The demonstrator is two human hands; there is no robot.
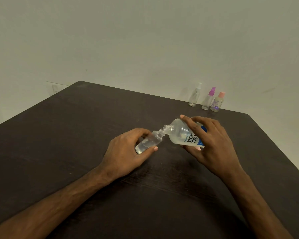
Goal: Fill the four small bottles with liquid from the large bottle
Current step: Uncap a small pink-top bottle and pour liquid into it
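Large bottle [181,135] and small bottle [150,141] meet mouth to mouth above the middle of the dark table [76,135], both uncapped.

Nearest, two bare forearms reach in from the near edge, with a broad stretch of tabletop between them. Farther in, the left hand [126,152] curls its fingers and thumb round the small bottle, which is tilted with its neck up and to the right. Clear liquid is pooled at its lower end.

Just right of it, the right hand [212,144] wraps the large bottle's labelled body, fingers over the top and thumb beneath. This bottle lies tipped leftward, its threaded neck touching the small bottle's mouth, with clear liquid lying along its lower side.

Wide open tabletop lies left of the left hand. The table's right edge runs close past the right wrist.

Well beyond the hands, by the far right corner and almost at the far edge, stand three upright capped bottles: a white-capped bottle [193,97], a purple-capped bottle [207,100] and a pink-capped bottle [217,103], the last two nearly touching. Their contents cannot be told. A plain wall [145,40] rises behind.
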